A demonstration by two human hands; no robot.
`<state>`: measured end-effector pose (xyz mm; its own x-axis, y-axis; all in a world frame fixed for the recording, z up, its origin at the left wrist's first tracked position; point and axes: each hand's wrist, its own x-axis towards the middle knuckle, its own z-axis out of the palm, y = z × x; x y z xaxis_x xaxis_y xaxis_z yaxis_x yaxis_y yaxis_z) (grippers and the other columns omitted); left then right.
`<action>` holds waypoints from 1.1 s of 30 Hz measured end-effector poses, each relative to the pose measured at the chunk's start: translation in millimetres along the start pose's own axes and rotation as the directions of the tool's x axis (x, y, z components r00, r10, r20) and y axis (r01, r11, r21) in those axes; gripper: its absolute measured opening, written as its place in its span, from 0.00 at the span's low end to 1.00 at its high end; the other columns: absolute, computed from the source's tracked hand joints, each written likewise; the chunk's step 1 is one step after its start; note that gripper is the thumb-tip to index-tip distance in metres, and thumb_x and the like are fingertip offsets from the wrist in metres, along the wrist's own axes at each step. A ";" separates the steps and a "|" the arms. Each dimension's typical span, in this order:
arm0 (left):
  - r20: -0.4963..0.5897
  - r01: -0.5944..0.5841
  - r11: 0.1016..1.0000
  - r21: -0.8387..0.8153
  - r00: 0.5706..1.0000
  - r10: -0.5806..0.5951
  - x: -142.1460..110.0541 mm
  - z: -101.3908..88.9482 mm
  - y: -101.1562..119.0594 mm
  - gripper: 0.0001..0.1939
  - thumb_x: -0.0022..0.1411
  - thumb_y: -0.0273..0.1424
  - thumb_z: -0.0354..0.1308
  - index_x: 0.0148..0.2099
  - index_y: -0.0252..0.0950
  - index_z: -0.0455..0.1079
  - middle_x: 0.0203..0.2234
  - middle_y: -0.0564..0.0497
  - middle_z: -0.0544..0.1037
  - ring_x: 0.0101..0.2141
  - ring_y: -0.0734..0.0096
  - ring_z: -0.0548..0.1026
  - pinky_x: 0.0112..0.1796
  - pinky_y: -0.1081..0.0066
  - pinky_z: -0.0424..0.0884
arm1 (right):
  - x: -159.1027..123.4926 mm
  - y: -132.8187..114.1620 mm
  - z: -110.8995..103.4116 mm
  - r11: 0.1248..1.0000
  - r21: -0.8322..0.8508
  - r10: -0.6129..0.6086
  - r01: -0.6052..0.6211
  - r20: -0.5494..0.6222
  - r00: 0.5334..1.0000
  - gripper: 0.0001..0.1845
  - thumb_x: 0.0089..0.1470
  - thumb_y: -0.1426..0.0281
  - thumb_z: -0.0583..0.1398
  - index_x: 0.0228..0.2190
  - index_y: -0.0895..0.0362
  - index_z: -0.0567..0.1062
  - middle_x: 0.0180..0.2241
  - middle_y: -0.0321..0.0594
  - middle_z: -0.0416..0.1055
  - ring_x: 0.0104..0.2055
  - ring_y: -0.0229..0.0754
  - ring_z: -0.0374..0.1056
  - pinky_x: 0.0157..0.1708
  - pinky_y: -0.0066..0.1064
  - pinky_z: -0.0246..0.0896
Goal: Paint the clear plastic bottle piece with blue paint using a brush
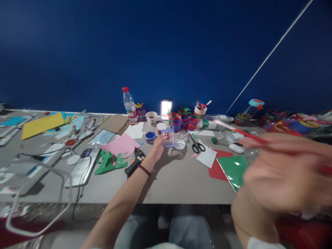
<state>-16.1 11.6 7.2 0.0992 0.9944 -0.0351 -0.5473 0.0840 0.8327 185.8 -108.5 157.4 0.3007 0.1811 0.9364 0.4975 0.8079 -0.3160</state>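
Note:
My left hand (pixel 157 148) reaches out over the grey table (pixel 166 183) and grips a small clear plastic cup (pixel 168 137) with blue marks. A white lid (pixel 180 144) lies just right of the cup and a blue paint pot (pixel 149 137) just left of it. My right hand (pixel 282 173) is close to the camera, blurred by motion, and holds a thin red brush (pixel 249 135) whose pale tip points left toward the back of the table.
Scissors (pixel 196 145), green paper (pixel 233 167) over red paper, a pink sheet (pixel 120 144), green cut-outs (pixel 107 162), a black glue gun (pixel 135 162), a phone (pixel 83 166) with cables, a water bottle (pixel 129 103), decorated cups (pixel 184 121) and a yellow sheet (pixel 41 125) crowd the table.

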 end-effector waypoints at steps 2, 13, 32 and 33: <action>0.007 0.003 1.000 -0.002 1.000 -0.003 0.0 1.1 -0.4 0.18 0.43 0.41 0.73 0.37 0.38 0.78 0.38 0.45 0.82 0.46 0.50 0.76 0.50 0.56 0.69 | -14.5 16.4 15.4 0.986 0.044 0.156 -0.162 0.117 0.981 0.10 0.64 0.68 0.56 0.34 0.54 0.77 0.30 0.38 0.75 0.28 0.39 0.73 0.28 0.37 0.70; -0.048 -0.006 0.999 0.034 0.999 0.008 3.8 1.2 -4.7 0.19 0.41 0.39 0.74 0.34 0.34 0.78 0.33 0.47 0.81 0.41 0.61 0.77 0.49 0.63 0.66 | -106.8 121.3 52.9 0.668 0.233 0.644 -0.707 0.296 0.706 0.17 0.58 0.53 0.61 0.32 0.54 0.70 0.24 0.34 0.74 0.26 0.39 0.73 0.31 0.34 0.72; -0.057 -0.006 0.995 0.097 0.998 0.011 7.1 -2.6 -10.4 0.21 0.38 0.40 0.76 0.35 0.34 0.79 0.34 0.46 0.82 0.38 0.61 0.77 0.47 0.62 0.67 | -111.8 121.5 44.6 0.708 0.106 0.633 -0.698 0.342 0.694 0.18 0.57 0.52 0.61 0.32 0.55 0.72 0.25 0.37 0.76 0.27 0.41 0.74 0.33 0.36 0.73; -0.064 -0.007 0.996 0.088 0.998 0.013 7.3 -3.0 -10.7 0.22 0.38 0.39 0.76 0.36 0.34 0.79 0.34 0.46 0.82 0.39 0.61 0.77 0.48 0.62 0.67 | -111.2 121.9 44.2 0.724 0.094 0.624 -0.684 0.335 0.706 0.19 0.57 0.51 0.61 0.32 0.55 0.72 0.25 0.37 0.75 0.26 0.41 0.74 0.33 0.36 0.73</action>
<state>-12.0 18.2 -3.7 0.0383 0.9975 -0.0598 -0.4724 0.0708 0.8785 177.0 -5.4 21.5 0.2502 0.8196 0.5154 0.0780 0.5136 -0.8545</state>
